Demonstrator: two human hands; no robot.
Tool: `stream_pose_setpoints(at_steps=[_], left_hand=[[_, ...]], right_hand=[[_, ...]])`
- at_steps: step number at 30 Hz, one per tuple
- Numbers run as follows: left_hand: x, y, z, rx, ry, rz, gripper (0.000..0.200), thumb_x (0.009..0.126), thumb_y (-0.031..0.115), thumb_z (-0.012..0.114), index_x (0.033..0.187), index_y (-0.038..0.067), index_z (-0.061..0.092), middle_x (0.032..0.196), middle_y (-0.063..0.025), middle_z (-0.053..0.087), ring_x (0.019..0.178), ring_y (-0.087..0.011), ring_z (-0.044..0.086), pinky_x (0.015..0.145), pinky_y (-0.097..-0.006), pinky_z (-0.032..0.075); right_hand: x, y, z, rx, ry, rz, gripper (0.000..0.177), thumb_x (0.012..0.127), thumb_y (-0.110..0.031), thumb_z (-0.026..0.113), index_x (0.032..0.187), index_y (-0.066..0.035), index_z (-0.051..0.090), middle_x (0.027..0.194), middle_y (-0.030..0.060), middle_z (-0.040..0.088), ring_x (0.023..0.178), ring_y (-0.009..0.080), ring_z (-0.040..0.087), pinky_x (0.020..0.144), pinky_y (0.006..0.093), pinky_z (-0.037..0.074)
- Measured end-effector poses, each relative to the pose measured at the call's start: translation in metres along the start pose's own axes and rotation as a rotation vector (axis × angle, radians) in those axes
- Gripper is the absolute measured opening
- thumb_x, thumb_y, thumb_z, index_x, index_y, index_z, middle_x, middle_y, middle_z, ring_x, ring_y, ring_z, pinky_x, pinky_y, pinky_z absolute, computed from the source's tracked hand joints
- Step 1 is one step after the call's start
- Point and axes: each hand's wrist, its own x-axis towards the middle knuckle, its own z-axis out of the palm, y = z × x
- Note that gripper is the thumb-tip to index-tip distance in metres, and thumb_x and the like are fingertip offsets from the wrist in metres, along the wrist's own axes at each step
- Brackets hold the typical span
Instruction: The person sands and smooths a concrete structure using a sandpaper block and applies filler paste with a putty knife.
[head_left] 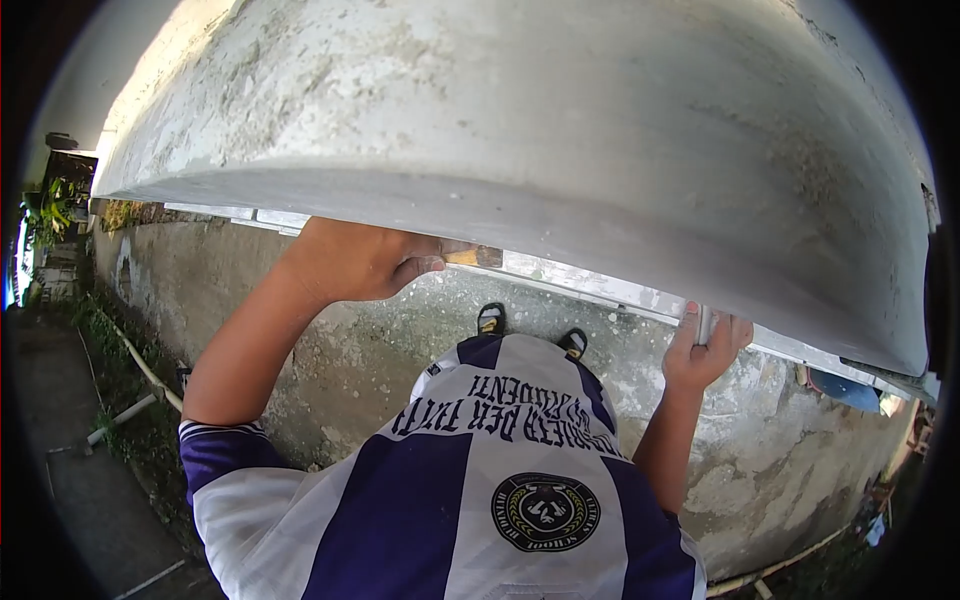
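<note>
Just one wooden piece [474, 257] in the left hand [362, 262].

Wooden tool [472, 257] at left fingers [425, 267]: yellow-tan, browner end. Concrete overhang [450, 110] above left and right fingers [689, 328]: pale grey, brownish blotches. Jersey [400, 500] below fingers: white, dark purple stripes, black lettering [500, 408]. Crest [546, 512]: black, yellow-green border. Floor [435, 312] between fingers: grey, white-flecked.

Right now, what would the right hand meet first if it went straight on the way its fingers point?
The right hand would probably meet the curved grey surface just past its fingertips; depth is unclear, so they could be touching.
</note>
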Motion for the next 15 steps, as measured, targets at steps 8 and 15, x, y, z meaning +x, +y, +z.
stream_pose_setpoints(at_steps=[8,15], left_hand=[[-0.013,0.000,-0.010,-0.090,-0.047,-0.098,0.025,0.087,0.033,0.075,0.109,0.024,0.080,0.102,-0.0061,0.075,0.099,-0.0289,0.070,0.086,-0.0451,0.055],[0.037,0.037,0.010,0.055,0.002,0.030,0.031,0.088,0.032,0.073,0.119,0.030,0.077,0.096,-0.0046,0.075,0.086,-0.0248,0.072,0.072,-0.0396,0.058]], right_hand=[[0.001,0.002,-0.004,-0.178,-0.023,-0.055,0.031,0.089,-0.012,0.068,0.118,0.002,0.070,0.124,0.0205,0.067,0.118,0.0405,0.056,0.108,0.0498,0.034],[0.002,0.001,-0.004,-0.034,-0.033,-0.045,0.031,0.090,-0.011,0.068,0.117,0.003,0.069,0.124,0.0209,0.067,0.116,0.0405,0.058,0.107,0.0486,0.035]])
